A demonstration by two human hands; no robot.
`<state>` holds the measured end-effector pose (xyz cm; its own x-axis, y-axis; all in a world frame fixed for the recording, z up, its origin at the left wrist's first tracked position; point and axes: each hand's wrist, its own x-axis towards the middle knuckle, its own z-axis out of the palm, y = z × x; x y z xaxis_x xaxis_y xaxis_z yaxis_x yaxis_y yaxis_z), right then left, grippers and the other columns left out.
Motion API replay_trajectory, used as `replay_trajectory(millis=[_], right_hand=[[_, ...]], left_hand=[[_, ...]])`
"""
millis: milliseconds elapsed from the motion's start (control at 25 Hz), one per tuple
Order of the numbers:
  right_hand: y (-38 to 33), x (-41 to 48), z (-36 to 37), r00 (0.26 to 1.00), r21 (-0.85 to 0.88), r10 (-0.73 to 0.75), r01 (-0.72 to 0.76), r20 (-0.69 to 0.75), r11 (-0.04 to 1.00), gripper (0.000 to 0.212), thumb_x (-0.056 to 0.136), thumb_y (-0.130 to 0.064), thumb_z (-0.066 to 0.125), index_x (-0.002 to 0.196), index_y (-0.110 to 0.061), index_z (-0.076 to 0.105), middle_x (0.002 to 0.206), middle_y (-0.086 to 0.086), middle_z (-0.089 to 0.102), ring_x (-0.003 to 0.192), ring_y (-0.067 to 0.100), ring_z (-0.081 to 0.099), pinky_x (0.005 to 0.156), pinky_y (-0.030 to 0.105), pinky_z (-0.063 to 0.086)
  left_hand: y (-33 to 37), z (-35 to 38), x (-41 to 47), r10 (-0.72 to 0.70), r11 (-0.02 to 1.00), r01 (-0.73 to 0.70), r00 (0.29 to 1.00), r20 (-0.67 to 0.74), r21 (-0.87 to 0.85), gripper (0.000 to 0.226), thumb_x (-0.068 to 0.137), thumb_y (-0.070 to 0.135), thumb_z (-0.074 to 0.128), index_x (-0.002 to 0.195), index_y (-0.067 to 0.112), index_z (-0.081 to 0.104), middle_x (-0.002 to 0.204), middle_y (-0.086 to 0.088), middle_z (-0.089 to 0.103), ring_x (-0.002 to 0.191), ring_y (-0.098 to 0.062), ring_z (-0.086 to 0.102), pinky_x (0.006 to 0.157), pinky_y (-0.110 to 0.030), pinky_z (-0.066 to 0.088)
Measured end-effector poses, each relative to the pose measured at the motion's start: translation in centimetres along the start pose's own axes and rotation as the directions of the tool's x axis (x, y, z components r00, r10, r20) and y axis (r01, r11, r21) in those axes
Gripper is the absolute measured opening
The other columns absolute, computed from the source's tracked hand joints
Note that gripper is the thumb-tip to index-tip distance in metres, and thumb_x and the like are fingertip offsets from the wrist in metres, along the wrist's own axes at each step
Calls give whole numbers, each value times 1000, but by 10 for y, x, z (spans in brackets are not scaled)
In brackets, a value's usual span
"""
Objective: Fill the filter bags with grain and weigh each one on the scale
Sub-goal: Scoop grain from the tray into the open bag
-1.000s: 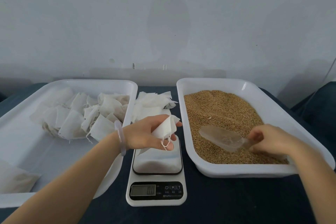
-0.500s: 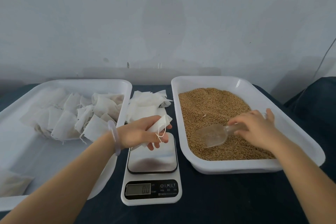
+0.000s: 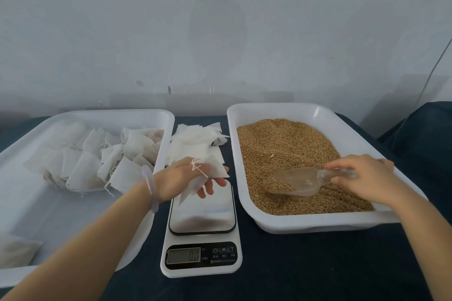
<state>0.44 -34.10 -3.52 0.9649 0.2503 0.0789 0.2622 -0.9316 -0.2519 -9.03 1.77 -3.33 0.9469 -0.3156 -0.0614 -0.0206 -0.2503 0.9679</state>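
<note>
My left hand [image 3: 186, 178] holds an empty white filter bag [image 3: 210, 171] with a drawstring just above the steel plate of the white scale [image 3: 202, 232]. The scale's plate carries nothing. My right hand [image 3: 364, 178] grips the handle of a clear plastic scoop [image 3: 296, 182], whose mouth is dug into the brown grain [image 3: 281, 144] and holds some. The grain fills the white tray [image 3: 342, 127] on the right.
A white tray [image 3: 29, 203] on the left holds several filled bags [image 3: 102, 161], one more [image 3: 17, 252] at its near corner. A pile of empty bags [image 3: 195, 142] lies behind the scale. Dark cloth covers the table; a wall stands close behind.
My right hand turned the scoop and pushed its mouth into the grain, which now sits inside it. My left hand shifted the empty bag a little over the scale.
</note>
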Motion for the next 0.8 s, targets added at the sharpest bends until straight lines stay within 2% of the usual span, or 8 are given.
replay_trajectory(millis=[120,200,280,360,520,600,720,800], right_hand=[[2,-2,-1,1000,77,-19,18,19,997,29,84,-35,67,105,-51,57,117,-20,59,116,14,51,106,53,29],[4,-5,-2,1000,126,4,-4,4,992,27,85,-37,66,104,-53,55,115,-22,58,117,14,50,106,53,29],[8,-8,-2,1000,145,21,-20,-8,989,27,85,-37,65,108,-50,58,119,-18,59,118,15,50,106,52,29],[12,-10,-3,1000,193,24,-22,-5,981,28,86,-33,65,110,-44,60,121,-12,61,116,15,51,106,49,31],[16,-16,-9,997,130,67,-62,-39,990,25,86,-38,64,108,-47,60,119,-15,61,118,16,50,107,51,25],[17,-19,-11,996,143,81,-76,-32,987,25,86,-37,64,109,-47,60,120,-15,61,119,16,49,108,51,23],[16,-21,-21,995,183,90,-83,-31,980,28,88,-35,62,115,-41,59,121,-11,61,119,19,49,107,53,27],[16,-23,-33,991,191,109,-93,-76,977,29,89,-34,60,118,-37,60,122,-10,61,118,20,50,105,53,29]], left_hand=[[-3,-1,4,11,997,-5,996,-86,72,24,97,21,49,102,7,68,98,-3,72,77,-17,63,66,-28,53],[-4,-1,6,2,996,11,988,-154,89,23,97,12,47,98,5,69,96,-1,74,76,-16,65,68,-29,55],[0,3,6,27,998,-14,978,-206,62,21,96,13,49,95,8,70,95,-4,74,73,-15,66,68,-30,55],[7,9,7,50,999,-49,979,-200,6,22,96,20,52,100,4,67,95,-9,72,70,-17,64,65,-31,54],[30,24,19,7,975,-14,1000,-31,-220,49,81,38,39,104,0,61,87,-13,68,60,-19,57,53,-28,47],[40,34,33,2,975,-1,1000,6,-222,52,83,39,37,106,-1,61,87,-13,68,57,-17,57,50,-26,46],[46,58,58,-44,991,30,994,-105,-133,39,95,33,46,107,-1,63,85,-10,71,56,-16,54,51,-25,45],[42,72,71,-58,994,38,981,-186,-107,25,96,22,52,97,2,67,78,-9,68,56,-16,54,55,-28,47]])
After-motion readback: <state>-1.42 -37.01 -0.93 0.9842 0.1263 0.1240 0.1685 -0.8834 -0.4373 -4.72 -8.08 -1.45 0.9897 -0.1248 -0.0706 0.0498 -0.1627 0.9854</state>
